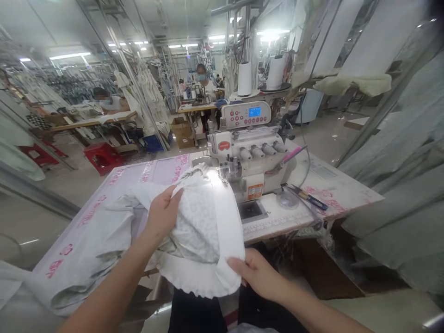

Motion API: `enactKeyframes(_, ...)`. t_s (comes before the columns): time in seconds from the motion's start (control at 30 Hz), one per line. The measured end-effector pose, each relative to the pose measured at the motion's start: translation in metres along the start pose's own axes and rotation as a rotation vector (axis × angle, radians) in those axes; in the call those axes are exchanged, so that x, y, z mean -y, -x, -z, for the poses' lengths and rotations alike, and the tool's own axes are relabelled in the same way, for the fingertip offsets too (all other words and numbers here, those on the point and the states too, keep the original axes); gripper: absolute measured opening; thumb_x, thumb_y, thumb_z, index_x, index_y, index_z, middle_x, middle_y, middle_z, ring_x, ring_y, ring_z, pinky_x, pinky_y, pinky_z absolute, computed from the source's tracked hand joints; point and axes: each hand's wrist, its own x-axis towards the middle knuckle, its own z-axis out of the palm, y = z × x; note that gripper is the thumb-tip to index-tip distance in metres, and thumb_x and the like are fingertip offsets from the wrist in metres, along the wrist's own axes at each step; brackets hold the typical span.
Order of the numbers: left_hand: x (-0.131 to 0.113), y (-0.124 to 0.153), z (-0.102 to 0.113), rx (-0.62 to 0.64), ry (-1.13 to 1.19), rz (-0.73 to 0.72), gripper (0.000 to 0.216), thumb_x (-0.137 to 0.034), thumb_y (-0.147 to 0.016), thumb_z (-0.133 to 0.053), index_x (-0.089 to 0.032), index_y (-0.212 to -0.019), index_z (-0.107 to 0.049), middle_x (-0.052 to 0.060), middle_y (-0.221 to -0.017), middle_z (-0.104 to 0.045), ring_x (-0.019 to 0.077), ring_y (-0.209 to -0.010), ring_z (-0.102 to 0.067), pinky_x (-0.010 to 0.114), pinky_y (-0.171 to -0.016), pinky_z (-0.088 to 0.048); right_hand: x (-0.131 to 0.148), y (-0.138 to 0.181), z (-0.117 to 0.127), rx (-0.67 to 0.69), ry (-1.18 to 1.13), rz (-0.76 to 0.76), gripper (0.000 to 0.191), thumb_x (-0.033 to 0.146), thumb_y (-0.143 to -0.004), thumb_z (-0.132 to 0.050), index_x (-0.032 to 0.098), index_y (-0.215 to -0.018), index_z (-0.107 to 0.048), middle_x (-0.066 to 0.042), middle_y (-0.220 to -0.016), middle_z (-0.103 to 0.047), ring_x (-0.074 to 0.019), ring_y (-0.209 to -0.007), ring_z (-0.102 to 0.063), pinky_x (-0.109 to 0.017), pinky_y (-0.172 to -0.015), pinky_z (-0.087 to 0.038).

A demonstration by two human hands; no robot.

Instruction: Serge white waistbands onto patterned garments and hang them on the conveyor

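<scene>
A white patterned garment (pixel 204 222) lies bunched on the sewing table (pixel 114 185), its far end under the presser foot of a white overlock machine (pixel 248 155). My left hand (pixel 163 212) rests on top of the fabric with the fingers closed over a fold. My right hand (pixel 258 273) pinches the ruffled near hem at the table's front edge. More of the white cloth trails off to the left over the table.
Scissors (pixel 308 198) lie on the table right of the machine. Two thread cones (pixel 260 76) stand behind it. Grey fabric (pixel 398 185) hangs at the right. Other people sit at tables (pixel 194 108) farther back, near red stools (pixel 100 157) and a cardboard box (pixel 182 132).
</scene>
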Motion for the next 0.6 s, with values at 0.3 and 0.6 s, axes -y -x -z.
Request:
enactKeyframes(0.3, 0.002, -0.059, -0.006, -0.126, -0.076, -0.1, 0.028, -0.038, -0.082, -0.036, -0.017, -0.069, -0.05, -0.003, -0.057, -0.044, 0.0115, -0.057, -0.043, 0.02, -0.054, -0.033, 0.012, -0.052, 0.026, -0.071, -0.077, 0.021, 0.045, 0.057, -0.073, -0.049, 0.015, -0.058, -0.046, 0.002, -0.049, -0.044, -0.0076, -0.042, -0.036, -0.021, -0.042, -0.027)
enactKeyframes(0.6, -0.015, 0.033, -0.042, 0.335, -0.066, -0.19, 0.03, -0.04, -0.084, -0.036, -0.017, -0.087, -0.054, 0.002, -0.074, -0.054, 0.0148, -0.067, -0.048, 0.025, -0.061, -0.038, 0.03, -0.088, 0.037, -0.14, -0.178, 0.014, 0.048, 0.061, -0.061, -0.056, 0.015, -0.059, -0.047, 0.004, -0.047, -0.042, -0.007, -0.042, -0.035, -0.021, -0.042, -0.027)
